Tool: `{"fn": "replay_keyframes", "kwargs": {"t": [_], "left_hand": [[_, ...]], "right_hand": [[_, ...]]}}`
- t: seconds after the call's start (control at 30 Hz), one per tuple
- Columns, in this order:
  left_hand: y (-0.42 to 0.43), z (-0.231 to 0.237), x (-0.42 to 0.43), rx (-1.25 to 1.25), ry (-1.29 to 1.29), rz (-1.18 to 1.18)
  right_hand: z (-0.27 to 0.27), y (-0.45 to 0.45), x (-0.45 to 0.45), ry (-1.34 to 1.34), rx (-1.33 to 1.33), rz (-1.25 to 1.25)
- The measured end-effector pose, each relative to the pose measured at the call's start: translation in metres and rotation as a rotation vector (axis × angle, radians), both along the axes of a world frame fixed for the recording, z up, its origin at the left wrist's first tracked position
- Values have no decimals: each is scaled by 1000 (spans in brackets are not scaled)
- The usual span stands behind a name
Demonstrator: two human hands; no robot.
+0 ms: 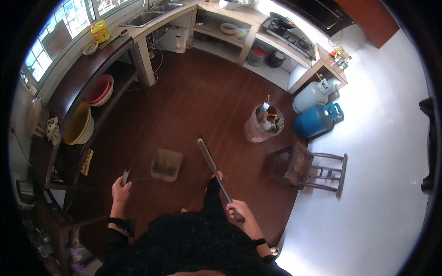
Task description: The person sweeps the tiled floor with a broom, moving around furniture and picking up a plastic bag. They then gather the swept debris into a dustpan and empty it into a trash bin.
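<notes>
My left hand (120, 192) is closed around a short, pale upright handle (125, 177). A faint thin rod seems to run from it to a blurred, square, tan dustpan (167, 165) low over the floor; the join is too blurred to tell. In my right hand (241, 210) is a long-handled broom (224, 188), held by its dark grip end. The broom's narrow pale head (208, 155) slants away, up and left, just past my foot (217, 175). Between the dustpan and the broom head there is a gap.
A lined waste bin (253, 132) full of refuse stands ahead right, near a wooden chair (297, 165). Blue (312, 120) and grey (309, 98) gas cylinders stand by the wall. Shelving (74, 81) with basins (81, 127) runs along the left. Farther off are the sink (143, 19) and stove (290, 39).
</notes>
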State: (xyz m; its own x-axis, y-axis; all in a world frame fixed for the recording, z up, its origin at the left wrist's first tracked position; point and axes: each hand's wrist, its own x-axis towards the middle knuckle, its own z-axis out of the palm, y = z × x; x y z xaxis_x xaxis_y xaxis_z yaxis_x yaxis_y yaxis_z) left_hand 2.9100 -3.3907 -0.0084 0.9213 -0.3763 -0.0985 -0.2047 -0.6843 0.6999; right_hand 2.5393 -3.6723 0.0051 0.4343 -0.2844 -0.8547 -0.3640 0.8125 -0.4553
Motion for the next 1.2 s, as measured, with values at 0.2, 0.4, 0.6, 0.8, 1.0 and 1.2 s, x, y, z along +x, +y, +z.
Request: {"fn": "replay_keyframes", "kwargs": {"t": [0.2, 0.4, 0.6, 0.8, 1.0, 1.2], "left_hand": [[-135, 25, 25, -57, 222, 171], [-249, 61, 61, 61, 47, 126], [-357, 38, 145, 186, 55, 126], [-472, 32, 235, 123, -44, -50], [-556, 15, 290, -21, 186, -58], [-645, 23, 294, -21, 250, 4]], "right_hand": [[-1, -173, 57, -66, 28, 38], [5, -319, 130, -83, -63, 92], [-15, -421, 206, -175, 4, -44], [1, -515, 262, -40, -41, 116], [4, -590, 273, -144, 25, -218], [-24, -715, 273, -75, 4, -421]]}}
